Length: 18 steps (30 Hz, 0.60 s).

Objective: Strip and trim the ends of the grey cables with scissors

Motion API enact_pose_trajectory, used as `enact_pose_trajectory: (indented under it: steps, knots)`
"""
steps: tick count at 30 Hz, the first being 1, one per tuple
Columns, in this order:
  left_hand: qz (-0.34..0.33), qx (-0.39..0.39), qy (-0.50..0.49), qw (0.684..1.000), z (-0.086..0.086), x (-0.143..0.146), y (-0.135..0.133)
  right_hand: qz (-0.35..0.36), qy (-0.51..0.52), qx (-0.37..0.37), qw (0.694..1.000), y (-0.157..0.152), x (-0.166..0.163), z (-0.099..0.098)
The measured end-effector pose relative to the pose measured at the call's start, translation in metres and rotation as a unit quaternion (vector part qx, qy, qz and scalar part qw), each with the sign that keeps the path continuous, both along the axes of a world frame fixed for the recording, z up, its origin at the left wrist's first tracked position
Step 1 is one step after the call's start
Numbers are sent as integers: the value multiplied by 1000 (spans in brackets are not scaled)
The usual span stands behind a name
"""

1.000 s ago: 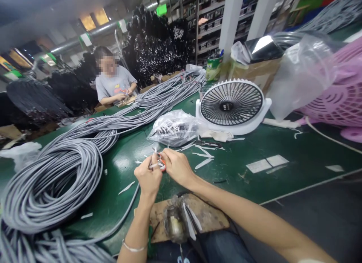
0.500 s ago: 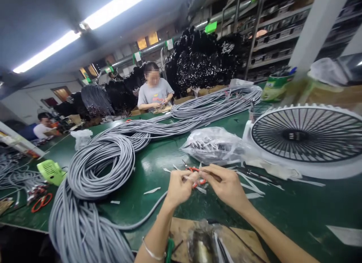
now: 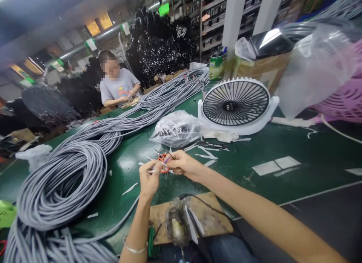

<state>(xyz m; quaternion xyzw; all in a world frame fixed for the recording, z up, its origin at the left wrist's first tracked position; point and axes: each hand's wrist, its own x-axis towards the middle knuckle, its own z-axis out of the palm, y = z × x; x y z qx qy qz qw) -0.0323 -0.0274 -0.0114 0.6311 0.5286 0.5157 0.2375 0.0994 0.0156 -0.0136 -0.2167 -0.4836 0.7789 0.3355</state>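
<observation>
My left hand point(image 3: 149, 179) is pinched shut on the end of a grey cable point(image 3: 128, 212) that runs down and left to the big coil. My right hand point(image 3: 182, 164) is closed next to it, fingers pinching the fine wire ends at the same spot. Orange-handled scissors point(image 3: 163, 157) lie on the green table point(image 3: 283, 146) just behind both hands. White paper strips point(image 3: 205, 156) are scattered around them.
A large coil of grey cable point(image 3: 60, 184) fills the left. A clear bag of parts point(image 3: 177, 129) and a white desk fan point(image 3: 236, 104) stand behind. A wooden board with a small tool point(image 3: 181, 221) sits at the near edge. Another person point(image 3: 117, 86) works across the table.
The head camera swung left and up, then back to the right. Both hands stayed together on the cable end over the scissors.
</observation>
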Motion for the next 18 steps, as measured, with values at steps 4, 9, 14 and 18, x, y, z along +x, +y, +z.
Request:
enact_pose_trajectory:
  steps: [4,9,14,18]
  knots:
    - [137,33,38,989,2,12,2,-211,-26,136,968,-14,-4,0]
    - [-35,14,140,989,10,7,-3,-327,-148,384,850,-5,15,7]
    - [-4,17,-2,1000,9,-13,-4,-233,-167,338,896,3,14,7]
    - [59,-13,-89,994,3,-16,5,-225,-139,423,867,-7,9,4]
